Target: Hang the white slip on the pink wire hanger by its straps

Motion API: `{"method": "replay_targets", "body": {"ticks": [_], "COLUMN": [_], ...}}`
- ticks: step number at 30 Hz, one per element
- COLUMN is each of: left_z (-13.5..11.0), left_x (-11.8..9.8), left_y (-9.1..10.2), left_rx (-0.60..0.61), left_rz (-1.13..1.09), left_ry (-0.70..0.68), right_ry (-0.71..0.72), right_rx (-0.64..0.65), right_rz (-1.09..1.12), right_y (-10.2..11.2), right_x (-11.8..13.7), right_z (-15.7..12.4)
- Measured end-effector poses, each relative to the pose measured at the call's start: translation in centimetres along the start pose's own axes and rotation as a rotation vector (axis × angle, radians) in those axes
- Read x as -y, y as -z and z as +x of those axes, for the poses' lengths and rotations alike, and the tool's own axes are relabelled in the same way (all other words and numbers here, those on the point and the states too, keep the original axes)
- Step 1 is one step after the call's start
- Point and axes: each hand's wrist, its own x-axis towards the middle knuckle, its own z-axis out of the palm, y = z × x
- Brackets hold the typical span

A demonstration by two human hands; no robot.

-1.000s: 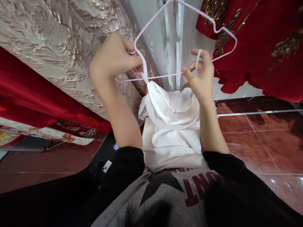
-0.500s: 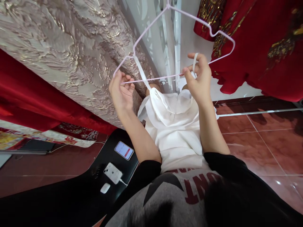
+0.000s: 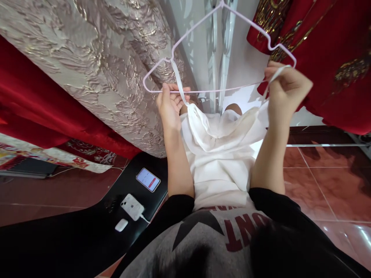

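A thin pale pink wire hanger (image 3: 220, 90) hangs in front of me. A white strappy garment (image 3: 220, 154) droops below it, its left strap looped over the hanger's left notch. My left hand (image 3: 171, 104) is closed on the hanger's bottom bar beside that strap. My right hand (image 3: 285, 90) pinches the garment's right strap, stretched up close to the hanger's right shoulder.
Gold brocade fabric (image 3: 95, 65) and red cloth (image 3: 37, 112) hang at left. A red embroidered garment (image 3: 333, 58) hangs at right. A black surface (image 3: 72, 239) below left carries two phones (image 3: 147, 179) and a small white case (image 3: 121, 225). Glossy red floor tiles (image 3: 324, 181) lie at right.
My right hand has carried the right strap outward from the hanger's middle toward its right shoulder. My left hand has shifted right along the bottom bar. The view has tilted slightly.
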Motion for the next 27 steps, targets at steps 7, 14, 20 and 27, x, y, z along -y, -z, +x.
{"method": "replay_targets", "body": {"ticks": [7,14,20,27], "left_z": [0.0,0.3,0.4,0.1], "left_x": [-0.5,-0.2,0.1,-0.4], "left_y": [0.0,0.3,0.5,0.4], "left_rx": [-0.012,0.011,0.026,0.062], "left_rz": [0.07,0.021,-0.039,0.024], "left_ry": [-0.039,-0.029,-0.01,0.017], "right_ry": [-0.081,0.015,0.068,0.129], "right_rx": [-0.19,0.26,0.305,-0.199], "right_rz": [-0.034,-0.151,-0.299,-0.093], "right_y": [4.6,2.3,0.1,-0.8], "right_x": [-2.6,2.4,4.5,4.1], "right_z": [3.7,5.3,6.2,5.4]}}
